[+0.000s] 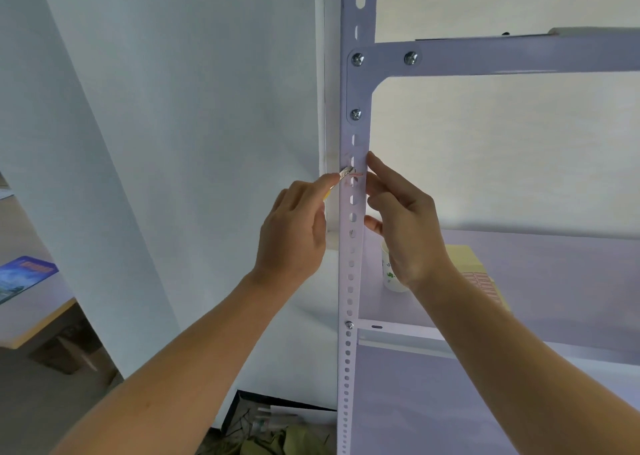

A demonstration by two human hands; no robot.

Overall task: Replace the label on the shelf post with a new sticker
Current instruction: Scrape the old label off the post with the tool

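Hands first, L to R: left hand (294, 233) was curled round a small yellow-handled scraper (346, 171), metal tip laid at the left edge of the shelf post (351, 281). Right beside the tip sat the old label (356, 176), a small pale patch w/ thin red lines, stuck across the post's face approx. mid-height betw. the upper bracket and the lower shelf. Couldn't tell whether a corner had lifted; too small.

Right hand (405, 226) held nothing: fingers fairly straight, index laid up along the post's right edge, thumb lower, bracing it.

Step, as I judged it: removal of the old label, early on, new one not yet applied. Next move prob. needed the tip under the label's edge at a shallow angle, light pressure so the paint isn't scratched, then a peel.

Further right on the shelf (554, 281): paper cup (391, 274) and a sticker sheet (485, 281), likely the replacement supply.
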